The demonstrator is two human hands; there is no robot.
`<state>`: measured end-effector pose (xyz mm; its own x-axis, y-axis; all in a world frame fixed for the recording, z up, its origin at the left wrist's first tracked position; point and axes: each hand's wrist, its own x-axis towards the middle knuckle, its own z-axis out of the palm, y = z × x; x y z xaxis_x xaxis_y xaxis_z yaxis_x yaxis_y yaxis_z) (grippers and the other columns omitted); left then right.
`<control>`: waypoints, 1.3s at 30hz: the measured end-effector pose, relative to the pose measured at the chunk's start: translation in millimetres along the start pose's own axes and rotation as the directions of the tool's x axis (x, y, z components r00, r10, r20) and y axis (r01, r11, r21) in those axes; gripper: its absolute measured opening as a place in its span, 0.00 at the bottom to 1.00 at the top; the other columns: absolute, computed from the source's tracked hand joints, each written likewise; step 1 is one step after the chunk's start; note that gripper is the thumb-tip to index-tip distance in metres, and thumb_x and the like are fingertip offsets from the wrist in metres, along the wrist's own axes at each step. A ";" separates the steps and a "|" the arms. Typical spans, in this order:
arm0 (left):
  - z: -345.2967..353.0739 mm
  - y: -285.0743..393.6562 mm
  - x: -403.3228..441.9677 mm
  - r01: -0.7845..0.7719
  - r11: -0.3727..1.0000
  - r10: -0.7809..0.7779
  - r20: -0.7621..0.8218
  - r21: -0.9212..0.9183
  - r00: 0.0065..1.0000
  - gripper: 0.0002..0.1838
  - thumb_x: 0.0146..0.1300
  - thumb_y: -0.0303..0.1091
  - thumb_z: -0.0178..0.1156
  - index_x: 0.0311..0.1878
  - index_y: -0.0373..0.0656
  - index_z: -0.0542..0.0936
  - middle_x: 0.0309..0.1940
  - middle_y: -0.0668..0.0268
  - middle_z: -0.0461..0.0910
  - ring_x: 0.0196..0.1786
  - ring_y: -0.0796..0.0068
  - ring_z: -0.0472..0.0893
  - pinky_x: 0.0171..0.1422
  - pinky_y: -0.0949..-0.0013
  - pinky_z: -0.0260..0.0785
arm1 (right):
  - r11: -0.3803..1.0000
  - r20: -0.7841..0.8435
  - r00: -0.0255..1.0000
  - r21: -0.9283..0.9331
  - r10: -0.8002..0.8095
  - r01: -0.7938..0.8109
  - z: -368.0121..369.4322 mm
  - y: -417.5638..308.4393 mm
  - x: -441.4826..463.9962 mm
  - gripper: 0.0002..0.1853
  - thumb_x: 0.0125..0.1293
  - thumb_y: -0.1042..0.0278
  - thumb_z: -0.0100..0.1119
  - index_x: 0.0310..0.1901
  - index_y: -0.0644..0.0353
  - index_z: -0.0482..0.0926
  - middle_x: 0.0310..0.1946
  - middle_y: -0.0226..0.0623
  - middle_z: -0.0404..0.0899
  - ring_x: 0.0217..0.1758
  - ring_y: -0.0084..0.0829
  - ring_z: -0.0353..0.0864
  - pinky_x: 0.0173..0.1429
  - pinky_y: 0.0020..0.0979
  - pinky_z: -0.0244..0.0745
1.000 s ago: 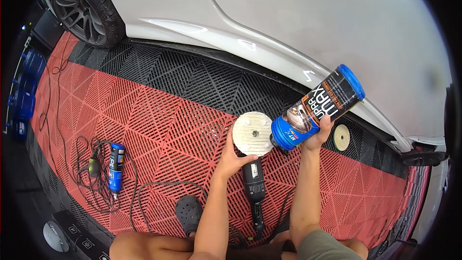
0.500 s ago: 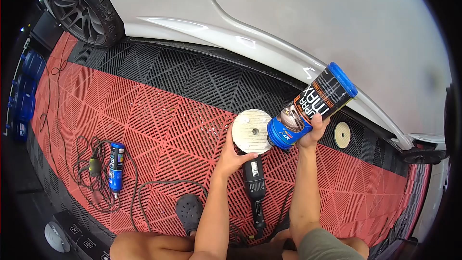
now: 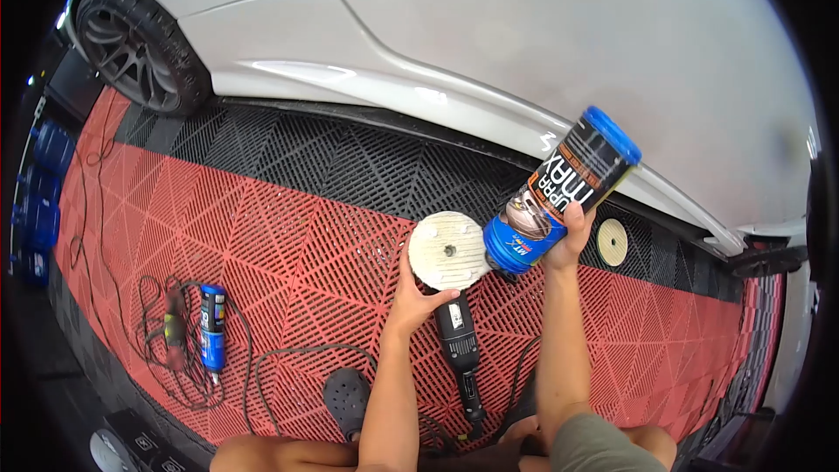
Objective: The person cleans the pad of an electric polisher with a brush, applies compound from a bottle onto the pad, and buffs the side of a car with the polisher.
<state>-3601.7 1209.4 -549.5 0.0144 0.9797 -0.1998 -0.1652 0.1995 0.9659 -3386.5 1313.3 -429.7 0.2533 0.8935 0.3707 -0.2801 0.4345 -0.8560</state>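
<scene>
My left hand (image 3: 414,297) grips the head of a black polisher (image 3: 458,341) at the edge of its round, cream-coloured pad (image 3: 447,249). The pad faces up and bears a few whitish dabs. My right hand (image 3: 572,238) is wrapped round a large blue and black bottle (image 3: 559,192). The bottle is tilted, its blue base up to the right and its nozzle down by the pad's right edge. A second round pad (image 3: 613,242) lies on the floor to the right of the bottle.
A silver car (image 3: 489,44) with a dark wheel (image 3: 140,48) spans the top. On the red and black grid floor (image 3: 288,236), a smaller blue bottle (image 3: 212,328) lies beside coiled cables. A grey clog (image 3: 348,398) is near my left forearm. Blue containers (image 3: 42,201) stand at far left.
The view has shifted slightly. The bottle's nozzle has moved round the pad's right edge, and the dabs on the pad sit in different places.
</scene>
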 end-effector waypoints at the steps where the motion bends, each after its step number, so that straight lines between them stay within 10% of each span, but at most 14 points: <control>1: 0.9 -7.0 -3.0 0.024 0.998 -0.024 0.000 -0.065 1.000 0.71 0.39 0.32 0.85 0.82 0.42 0.45 0.76 0.50 0.60 0.78 0.56 0.61 0.82 0.56 0.55 | 0.997 0.107 0.991 -0.010 0.075 -0.074 -5.2 -15.5 9.4 0.38 0.61 0.51 0.66 0.65 0.69 0.67 0.53 0.43 0.79 0.52 0.32 0.81 0.58 0.34 0.77; 5: 10.3 -41.9 -22.2 0.111 0.994 -0.110 -0.054 0.012 0.992 0.71 0.37 0.38 0.87 0.80 0.36 0.47 0.75 0.49 0.55 0.77 0.53 0.61 0.80 0.55 0.57 | 0.730 0.472 0.658 -0.660 0.586 -0.177 -27.4 -89.4 68.4 0.42 0.58 0.49 0.72 0.69 0.63 0.66 0.51 0.39 0.79 0.50 0.30 0.78 0.58 0.36 0.76; 7: 28.1 -39.4 -31.4 0.083 0.988 -0.066 -0.127 0.134 0.990 0.71 0.37 0.40 0.87 0.79 0.35 0.48 0.74 0.48 0.56 0.75 0.51 0.62 0.79 0.54 0.58 | 0.261 0.273 0.320 -0.962 0.907 0.082 -26.6 -124.0 71.1 0.45 0.51 0.39 0.75 0.65 0.59 0.69 0.49 0.46 0.83 0.51 0.41 0.84 0.57 0.42 0.78; 10: 46.8 -48.3 -33.9 0.018 0.933 0.072 -0.234 0.360 0.970 0.69 0.37 0.44 0.86 0.77 0.32 0.50 0.71 0.45 0.58 0.73 0.43 0.63 0.77 0.53 0.59 | -0.238 -0.154 0.197 -0.812 0.968 0.534 -99.1 -153.5 28.8 0.50 0.42 0.30 0.75 0.62 0.56 0.71 0.45 0.51 0.86 0.48 0.52 0.86 0.54 0.47 0.81; 16: 56.7 -31.5 -32.3 0.207 0.830 0.011 -0.387 0.518 0.922 0.59 0.36 0.45 0.86 0.70 0.30 0.64 0.64 0.43 0.69 0.66 0.42 0.69 0.71 0.49 0.64 | -0.737 -0.856 0.109 -0.363 0.506 0.570 -286.7 -206.9 -125.4 0.55 0.38 0.26 0.76 0.68 0.49 0.74 0.59 0.31 0.83 0.57 0.36 0.84 0.54 0.52 0.77; 20: 57.1 -38.3 -35.0 0.156 0.914 0.001 -0.385 0.374 0.923 0.48 0.32 0.45 0.87 0.57 0.30 0.77 0.56 0.45 0.78 0.61 0.44 0.75 0.68 0.50 0.64 | -0.700 -0.895 -0.139 -0.422 0.424 0.576 -342.2 -183.8 -220.0 0.40 0.50 0.33 0.71 0.65 0.36 0.78 0.63 0.28 0.79 0.64 0.42 0.78 0.59 0.54 0.72; 22: 57.8 -54.7 -35.1 0.255 0.886 -0.055 -0.459 0.388 0.887 0.57 0.32 0.46 0.86 0.65 0.28 0.69 0.61 0.42 0.74 0.66 0.44 0.72 0.72 0.52 0.62 | -0.647 -0.847 -0.286 0.087 -0.449 0.758 -562.8 -59.9 -366.0 0.40 0.56 0.32 0.65 0.69 0.40 0.74 0.65 0.33 0.78 0.66 0.42 0.77 0.63 0.56 0.69; 23: 56.9 -57.2 -32.7 0.282 0.883 -0.097 -0.443 0.375 0.891 0.60 0.32 0.46 0.86 0.67 0.29 0.66 0.63 0.41 0.72 0.68 0.43 0.71 0.74 0.51 0.60 | -0.849 -0.961 -0.241 -0.237 0.134 0.472 -469.1 -108.0 -312.6 0.41 0.56 0.32 0.65 0.69 0.40 0.74 0.65 0.34 0.77 0.66 0.43 0.76 0.64 0.56 0.69; 24: 62.5 -58.0 -29.2 0.379 0.826 -0.133 -0.510 0.418 0.850 0.58 0.33 0.44 0.85 0.68 0.29 0.65 0.63 0.42 0.72 0.68 0.42 0.71 0.75 0.50 0.60 | -0.854 -0.945 -0.237 -0.309 0.226 0.418 -440.3 -122.7 -295.1 0.41 0.56 0.32 0.65 0.70 0.40 0.74 0.66 0.34 0.77 0.67 0.43 0.76 0.64 0.56 0.69; 32: 62.2 -63.2 -11.9 0.686 0.609 -0.380 -0.612 0.399 0.694 0.74 0.30 0.45 0.86 0.78 0.32 0.48 0.71 0.42 0.65 0.74 0.47 0.67 0.79 0.55 0.59 | -0.897 -0.929 -0.175 -0.362 0.325 0.254 -406.4 -148.1 -255.4 0.43 0.58 0.30 0.62 0.73 0.41 0.70 0.70 0.36 0.74 0.72 0.45 0.73 0.68 0.58 0.67; 34: 71.6 7.1 -47.8 0.256 0.874 -0.082 -0.395 0.413 0.915 0.50 0.56 0.36 0.77 0.75 0.32 0.57 0.64 0.46 0.73 0.63 0.57 0.78 0.58 0.56 0.78 | -0.902 -0.928 -0.144 -0.368 0.343 0.226 -400.0 -158.0 -246.2 0.44 0.58 0.30 0.62 0.74 0.41 0.69 0.71 0.37 0.73 0.73 0.46 0.72 0.69 0.58 0.66; 35: 61.9 -42.3 -39.4 0.226 0.965 -0.164 -0.363 0.135 0.917 0.62 0.47 0.41 0.83 0.77 0.32 0.51 0.72 0.42 0.63 0.72 0.49 0.68 0.69 0.49 0.70 | -0.902 -0.929 -0.134 -0.368 0.345 0.225 -380.7 -166.6 -227.5 0.44 0.58 0.30 0.62 0.74 0.41 0.69 0.71 0.37 0.73 0.73 0.46 0.72 0.69 0.58 0.66; 39: 46.8 -88.4 -12.7 0.378 0.859 -0.221 -0.416 0.346 0.882 0.67 0.40 0.44 0.85 0.77 0.33 0.51 0.73 0.41 0.62 0.72 0.47 0.68 0.75 0.50 0.65 | -0.361 -0.342 0.206 -0.930 0.917 0.061 -325.2 -168.7 -131.1 0.47 0.63 0.31 0.61 0.78 0.48 0.61 0.68 0.52 0.73 0.71 0.49 0.73 0.72 0.45 0.69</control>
<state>-3541.2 1180.1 -624.6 -0.3609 0.8121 -0.4586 0.2045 0.5487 0.8106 -3071.3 1086.1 -451.1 0.1123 0.5434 -0.8319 0.9783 -0.2072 -0.0033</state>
